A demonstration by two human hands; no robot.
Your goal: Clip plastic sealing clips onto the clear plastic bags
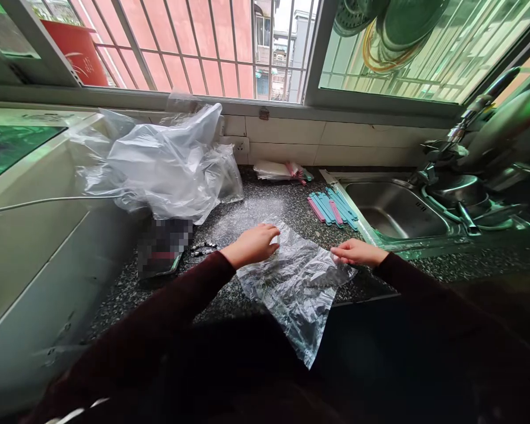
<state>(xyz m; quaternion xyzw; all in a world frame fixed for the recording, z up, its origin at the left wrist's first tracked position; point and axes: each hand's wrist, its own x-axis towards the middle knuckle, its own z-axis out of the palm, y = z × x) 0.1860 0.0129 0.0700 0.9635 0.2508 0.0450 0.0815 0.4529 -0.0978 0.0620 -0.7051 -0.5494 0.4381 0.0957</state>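
A crumpled clear plastic bag point(291, 277) lies spread over the front of the speckled countertop, one corner hanging past the edge. My right hand point(357, 252) pinches the bag's right side between thumb and fingers. Over the bag's upper left part is my left hand point(258, 244), its fingers curved and thumb apart, with nothing visible between them. Whether the left fingertips touch the plastic I cannot tell. Several blue and pink bag clips point(333, 209) lie in a group beyond my right hand, beside the sink.
A heap of clear plastic bags point(168, 159) stands at the back left. Folded bags with pink clips point(280, 171) lie by the wall. The steel sink point(393, 209) is at right, a blurred dark device point(163, 247) and a black bracelet-like strand point(203, 248) at left.
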